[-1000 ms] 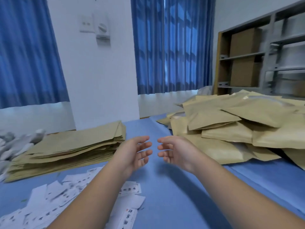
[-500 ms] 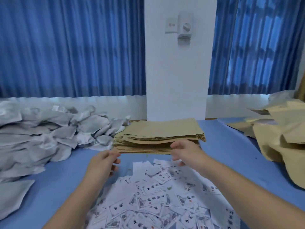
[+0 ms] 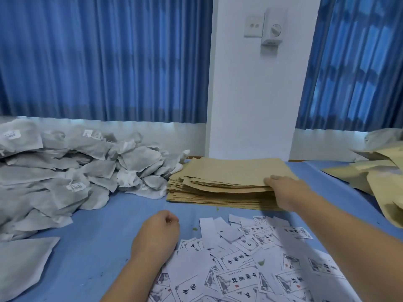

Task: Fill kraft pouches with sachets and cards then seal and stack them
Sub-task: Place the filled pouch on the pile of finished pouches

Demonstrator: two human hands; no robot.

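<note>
In the head view, the right hand (image 3: 285,192) pinches the near right corner of the top pouch (image 3: 239,171), thumb above and fingers under, probably to peel one from the flat stack of kraft pouches (image 3: 207,195). The left hand (image 3: 159,232) waits over the blue worktop (image 3: 98,247), fingers loosely curled and seemingly empty, beside the cards (image 3: 250,269). The sachets (image 3: 76,171) are heaped at the left, within easy reach.
</note>
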